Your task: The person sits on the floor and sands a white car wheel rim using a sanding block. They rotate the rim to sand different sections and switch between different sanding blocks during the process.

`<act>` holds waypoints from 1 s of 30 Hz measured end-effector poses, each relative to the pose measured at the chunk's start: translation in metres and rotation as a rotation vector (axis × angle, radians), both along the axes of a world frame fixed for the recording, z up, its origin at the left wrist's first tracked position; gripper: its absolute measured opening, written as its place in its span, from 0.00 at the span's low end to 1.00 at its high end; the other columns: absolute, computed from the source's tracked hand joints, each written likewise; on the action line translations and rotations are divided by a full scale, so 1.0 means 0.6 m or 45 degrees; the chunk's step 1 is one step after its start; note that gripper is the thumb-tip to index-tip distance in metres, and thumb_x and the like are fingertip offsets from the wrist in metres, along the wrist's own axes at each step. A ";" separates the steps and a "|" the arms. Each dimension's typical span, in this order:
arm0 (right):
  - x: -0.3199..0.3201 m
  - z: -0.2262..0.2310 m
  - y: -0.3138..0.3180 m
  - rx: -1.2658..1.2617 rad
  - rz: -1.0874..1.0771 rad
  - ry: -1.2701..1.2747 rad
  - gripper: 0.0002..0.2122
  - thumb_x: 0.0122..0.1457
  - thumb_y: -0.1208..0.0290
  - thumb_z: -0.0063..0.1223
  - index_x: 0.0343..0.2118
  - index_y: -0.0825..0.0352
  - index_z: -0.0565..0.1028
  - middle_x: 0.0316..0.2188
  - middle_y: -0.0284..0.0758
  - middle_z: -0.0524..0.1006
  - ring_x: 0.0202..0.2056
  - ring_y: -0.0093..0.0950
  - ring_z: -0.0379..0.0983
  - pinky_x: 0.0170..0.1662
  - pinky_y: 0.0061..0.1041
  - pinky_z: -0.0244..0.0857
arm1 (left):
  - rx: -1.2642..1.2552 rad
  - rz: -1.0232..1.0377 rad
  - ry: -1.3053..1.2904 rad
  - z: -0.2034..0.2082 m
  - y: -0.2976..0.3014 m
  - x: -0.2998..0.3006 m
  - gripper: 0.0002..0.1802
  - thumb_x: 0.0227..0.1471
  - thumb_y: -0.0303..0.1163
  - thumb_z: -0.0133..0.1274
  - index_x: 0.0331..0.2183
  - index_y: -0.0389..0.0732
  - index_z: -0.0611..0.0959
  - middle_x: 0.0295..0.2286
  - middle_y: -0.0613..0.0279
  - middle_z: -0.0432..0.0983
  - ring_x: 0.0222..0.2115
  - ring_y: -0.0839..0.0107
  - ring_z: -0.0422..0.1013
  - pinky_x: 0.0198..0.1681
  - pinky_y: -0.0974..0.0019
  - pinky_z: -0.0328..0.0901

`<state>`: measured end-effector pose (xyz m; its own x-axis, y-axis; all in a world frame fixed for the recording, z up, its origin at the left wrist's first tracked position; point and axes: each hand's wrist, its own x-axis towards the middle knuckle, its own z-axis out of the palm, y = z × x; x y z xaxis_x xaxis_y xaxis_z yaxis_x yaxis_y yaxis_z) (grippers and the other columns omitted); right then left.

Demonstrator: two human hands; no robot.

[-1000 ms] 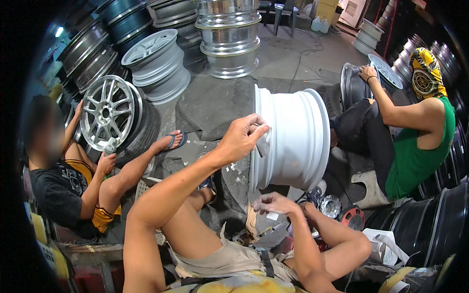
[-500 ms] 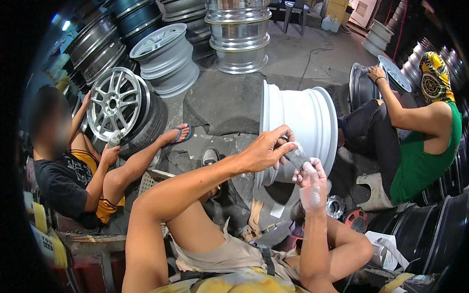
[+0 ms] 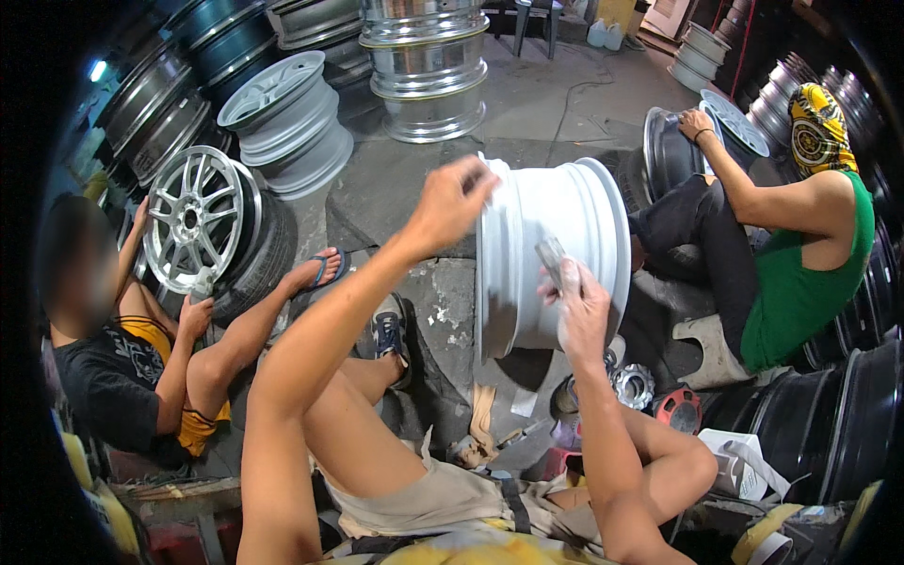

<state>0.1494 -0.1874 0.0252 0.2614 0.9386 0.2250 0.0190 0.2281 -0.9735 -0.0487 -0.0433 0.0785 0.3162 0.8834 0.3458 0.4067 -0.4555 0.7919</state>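
A white-coated wheel rim (image 3: pixel 556 221) stands on its edge in front of me. My left hand (image 3: pixel 452 202) is up at its top left edge, fingers bent and smeared by motion. Whether it touches the rim I cannot tell. Closer to the middle of the barrel is my right hand (image 3: pixel 579 306), dusted white and closed on a small grey folded sheet (image 3: pixel 552 252) that looks like sandpaper. The sheet is over the rim's outer face; contact with it is not clear.
At left a person holds a silver spoked wheel (image 3: pixel 193 218) over a tyre (image 3: pixel 268 250). On the right another person in a green top (image 3: pixel 810 273) handles a dark rim (image 3: pixel 667 155). Stacked rims (image 3: pixel 428 85) stand behind. A beige cloth (image 3: pixel 483 419) lies near my feet.
My hands have come apart; both were on the grey sheet. The left rose up and left to the rim's edge, while the right keeps the sheet and moved up over the barrel.
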 end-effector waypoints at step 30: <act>-0.034 -0.020 0.304 0.050 -0.213 -1.299 0.12 0.64 0.62 0.52 0.35 0.64 0.83 0.35 0.43 0.77 0.43 0.45 0.73 0.46 0.48 0.63 | -0.511 0.601 -0.325 -0.116 0.040 0.096 0.34 0.67 0.48 0.34 0.38 0.22 0.81 0.39 0.28 0.78 0.47 0.37 0.74 0.52 0.46 0.64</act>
<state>0.1288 -0.0048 0.0131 0.0557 0.8950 0.4426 0.8654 0.1778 -0.4684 0.0092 -0.0193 0.0086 -0.1837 0.9827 -0.0255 0.2672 0.0749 0.9607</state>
